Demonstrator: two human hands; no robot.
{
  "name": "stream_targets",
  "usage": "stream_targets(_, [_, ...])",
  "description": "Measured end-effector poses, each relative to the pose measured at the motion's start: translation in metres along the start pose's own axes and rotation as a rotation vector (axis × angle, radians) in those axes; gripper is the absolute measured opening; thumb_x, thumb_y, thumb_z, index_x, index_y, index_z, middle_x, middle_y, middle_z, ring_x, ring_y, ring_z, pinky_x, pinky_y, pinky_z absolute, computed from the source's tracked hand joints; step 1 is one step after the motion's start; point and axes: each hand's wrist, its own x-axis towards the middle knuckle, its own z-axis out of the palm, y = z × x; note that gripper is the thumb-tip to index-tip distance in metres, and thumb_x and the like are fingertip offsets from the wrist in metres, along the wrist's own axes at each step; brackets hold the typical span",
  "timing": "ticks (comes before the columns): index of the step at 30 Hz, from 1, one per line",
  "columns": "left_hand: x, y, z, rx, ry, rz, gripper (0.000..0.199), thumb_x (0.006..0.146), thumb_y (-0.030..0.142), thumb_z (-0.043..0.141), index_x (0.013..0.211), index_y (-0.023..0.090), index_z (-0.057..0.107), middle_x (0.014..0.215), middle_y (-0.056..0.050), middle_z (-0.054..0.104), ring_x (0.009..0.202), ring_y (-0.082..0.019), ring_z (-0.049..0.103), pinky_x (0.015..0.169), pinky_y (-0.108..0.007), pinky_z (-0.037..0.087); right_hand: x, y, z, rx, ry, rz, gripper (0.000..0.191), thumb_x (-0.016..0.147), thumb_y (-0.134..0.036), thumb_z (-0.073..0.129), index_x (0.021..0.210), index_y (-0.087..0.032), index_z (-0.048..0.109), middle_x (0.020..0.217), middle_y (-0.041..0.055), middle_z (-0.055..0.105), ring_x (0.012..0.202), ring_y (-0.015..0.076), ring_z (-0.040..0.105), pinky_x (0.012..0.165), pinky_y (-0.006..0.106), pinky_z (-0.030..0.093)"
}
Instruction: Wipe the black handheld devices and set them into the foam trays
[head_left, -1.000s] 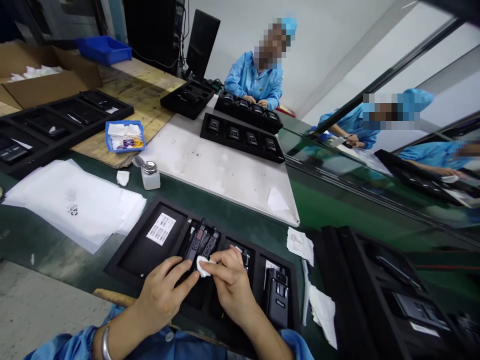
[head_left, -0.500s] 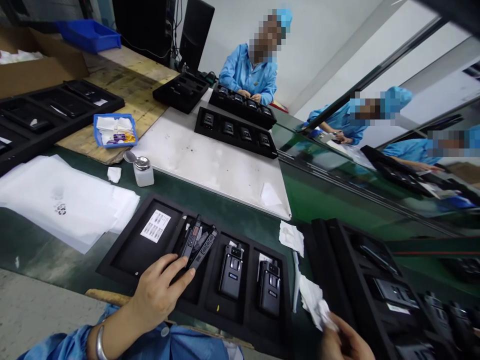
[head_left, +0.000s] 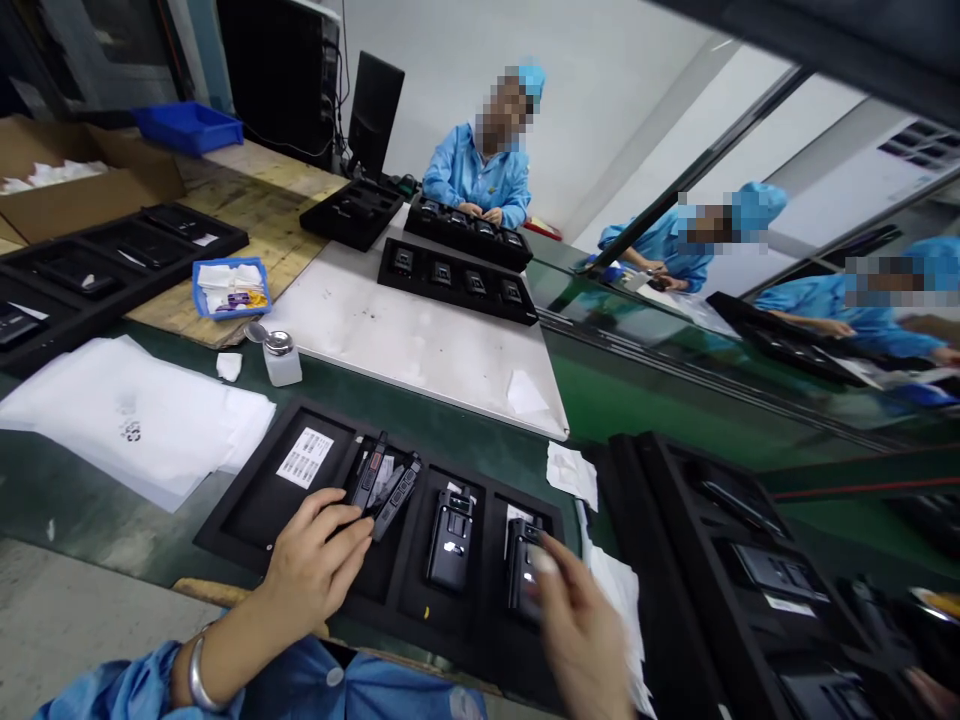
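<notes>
My left hand [head_left: 315, 550] grips two slim black devices [head_left: 382, 485] by their lower ends, above a slot of a black foam tray [head_left: 247, 510]. They stand tilted, with a barcode label [head_left: 304, 458] on the tray to their left. Two black body-camera-like devices lie upright in the slots to the right: one [head_left: 451, 540] is free, and the other [head_left: 523, 570] sits just under my right hand [head_left: 577, 630]. That hand is blurred and pinches a small white wipe [head_left: 544, 560] at its fingertips, close to or touching that device.
A stack of white sheets [head_left: 135, 420] and a bottle with a metal lid [head_left: 281, 360] lie to the left. Beyond is a white board [head_left: 420, 360] with filled trays. A co-worker in blue [head_left: 476, 175] handles a tray. Another black tray [head_left: 712, 560] lies at right, beside loose white paper [head_left: 571, 475].
My right hand has come from wiping at the held devices, past the paper at right, to over the rightmost device, wipe in its fingers. My left hand stays on the devices. The view drifted slightly.
</notes>
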Motion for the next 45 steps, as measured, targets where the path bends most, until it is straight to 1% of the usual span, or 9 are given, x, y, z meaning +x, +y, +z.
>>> stream_targets(3, [0.006,-0.005,0.007,0.057,-0.013,-0.057,0.020,0.093,0.012,0.058,0.111,0.017,0.066,0.094,-0.007,0.063,0.103,-0.024,0.061,0.091,-0.039,0.055,0.000,-0.066,0.083,0.019,-0.294,-0.112,0.058,0.093,-0.052,0.052,0.132,-0.010,0.059,0.098,0.0150,0.074,0.067,0.0229,0.069,0.063,0.034,0.054])
stream_targets(8, [0.016,-0.014,0.015,0.172,-0.040,-0.257,0.027,0.093,0.019,0.055,0.120,0.017,0.059,0.109,-0.010,0.061,0.096,-0.023,0.067,0.076,-0.033,0.058,0.003,-0.095,0.144,-0.157,-0.182,-0.276,0.063,0.087,-0.030,0.059,0.141,0.000,0.045,0.118,0.0293,0.065,0.101,0.0374,0.068,0.082,0.046,0.053])
stream_targets(14, [0.067,-0.023,0.013,0.304,-0.317,-0.528,0.062,0.086,0.020,0.060,0.144,0.007,0.039,0.111,-0.021,0.066,0.089,-0.035,0.071,0.072,-0.045,0.057,0.005,-0.096,0.156,-0.190,-0.259,-0.293,0.075,0.082,-0.022,0.063,0.147,0.002,0.035,0.113,0.0294,0.066,0.092,0.0376,0.071,0.077,0.045,0.053])
stream_targets(17, [0.088,-0.028,0.015,0.294,-0.354,-0.522,0.060,0.077,0.015,0.067,0.133,0.002,0.050,0.097,-0.021,0.070,0.080,-0.038,0.072,0.067,-0.047,0.057,0.007,-0.101,0.158,-0.161,-0.283,-0.262,0.071,0.080,-0.019,0.063,0.145,0.000,0.039,0.114,0.0281,0.067,0.097,0.0365,0.070,0.081,0.045,0.054])
stream_targets(20, [0.085,-0.026,0.011,0.248,-0.335,-0.460,0.054,0.079,0.013,0.066,0.131,0.007,0.052,0.110,-0.020,0.070,0.094,-0.035,0.071,0.078,-0.044,0.058,-0.001,-0.097,0.153,-0.027,-0.198,-0.296,0.069,0.084,-0.021,0.059,0.149,-0.008,0.036,0.127,0.0239,0.062,0.109,0.0330,0.066,0.089,0.045,0.053])
stream_targets(23, [0.058,-0.017,0.003,0.179,-0.180,-0.284,0.056,0.090,0.016,0.057,0.143,0.017,0.039,0.124,-0.016,0.064,0.106,-0.027,0.067,0.087,-0.037,0.057,-0.019,-0.087,0.147,0.141,-0.054,-0.387,0.072,0.091,-0.031,0.057,0.154,-0.015,0.027,0.132,0.0193,0.058,0.114,0.0294,0.062,0.091,0.044,0.054])
stream_targets(28, [0.011,-0.005,-0.003,0.071,0.276,0.135,0.069,0.087,0.003,0.062,0.149,0.015,0.033,0.102,-0.014,0.066,0.092,-0.024,0.065,0.077,-0.036,0.059,-0.050,-0.075,0.141,0.245,0.107,-0.592,0.068,0.094,-0.027,0.058,0.154,-0.020,0.028,0.111,0.0123,0.060,0.100,0.0240,0.061,0.085,0.041,0.055])
stream_targets(35, [-0.015,-0.003,0.002,0.070,0.324,0.156,0.077,0.081,-0.003,0.065,0.150,0.014,0.033,0.097,-0.013,0.065,0.089,-0.024,0.063,0.074,-0.039,0.061,-0.061,-0.069,0.137,0.272,0.073,-0.658,0.065,0.094,-0.020,0.058,0.154,-0.021,0.030,0.110,0.0123,0.058,0.098,0.0237,0.061,0.084,0.042,0.057])
stream_targets(45, [-0.016,-0.002,0.002,0.073,0.311,0.109,0.078,0.081,0.000,0.068,0.150,0.013,0.034,0.100,-0.015,0.068,0.090,-0.026,0.066,0.077,-0.040,0.061,-0.062,-0.070,0.137,0.285,0.058,-0.651,0.064,0.093,-0.016,0.058,0.152,-0.020,0.034,0.113,0.0132,0.058,0.101,0.0232,0.061,0.087,0.043,0.057])
